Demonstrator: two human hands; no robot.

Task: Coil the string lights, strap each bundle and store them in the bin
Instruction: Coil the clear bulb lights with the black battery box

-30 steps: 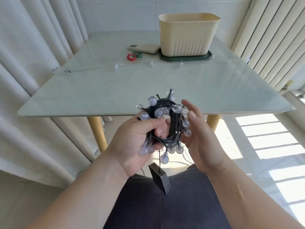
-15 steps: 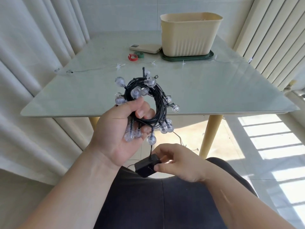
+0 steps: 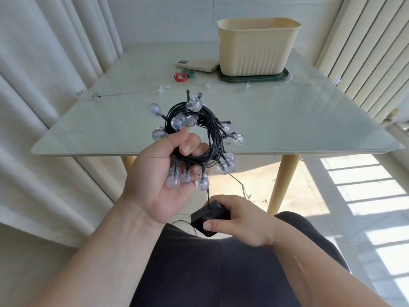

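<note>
My left hand [image 3: 159,173] grips a coiled bundle of black-wired string lights [image 3: 212,129] with clear round bulbs, held up in front of the table's near edge. A short wire drops from the coil to a black battery box [image 3: 203,218], which my right hand [image 3: 241,220] holds over my lap with thumb and fingers round it. The cream bin [image 3: 256,45] stands on a dark green lid [image 3: 254,76] at the back of the table. A red strap [image 3: 179,76] and a green strap [image 3: 189,73] lie left of the bin.
A second string of small star lights [image 3: 162,89] lies stretched across the glass table [image 3: 287,120]. A cream phone-like device [image 3: 198,64] lies beside the bin. Curtains hang at the left, blinds at the right. Yellow table legs [image 3: 282,180] stand ahead of my knees.
My right hand let go of the coil, dropped down and took hold of the hanging battery box. My left hand raised the coil slightly.
</note>
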